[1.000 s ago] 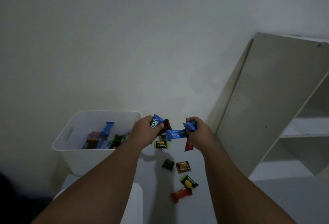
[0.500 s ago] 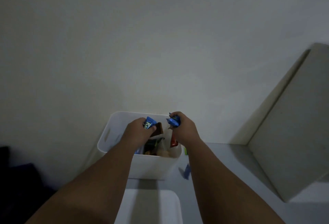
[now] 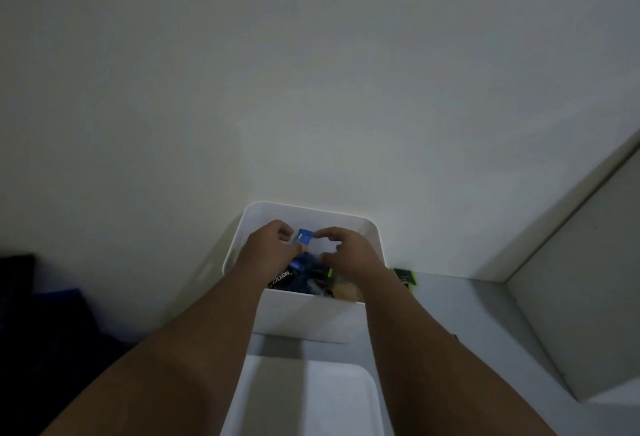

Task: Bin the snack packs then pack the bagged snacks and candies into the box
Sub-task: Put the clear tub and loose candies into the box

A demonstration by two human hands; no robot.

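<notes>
- Since the earlier frame, we are bringing both hands further in over the white bin (image 3: 311,318). The red and blue packs that the right hand was carrying are no longer showing in it.
- Head view, hands: we are holding the left hand (image 3: 273,250) and the right hand (image 3: 351,257) side by side above the bin's opening. We judge this is so that released packs fall inside rather than onto the table (image 3: 467,314).
- Left hand: the fingers are curling, with a blue pack (image 3: 304,237) at their tips. We cannot tell whether it is being pinched or is already dropping.
- Right hand: the fingers and thumb are curving loosely apart in a C shape, gripping nothing that we can see.
- Bin contents: snack packs (image 3: 282,278) are piling up beneath the hands.
- Remaining item: one green pack (image 3: 403,275) is lying on the table just beside the bin's right wall. We judge that it is awaiting collection.
- Foreground: a second white container (image 3: 304,397) is sitting nearer to us, with no contents showing.
</notes>
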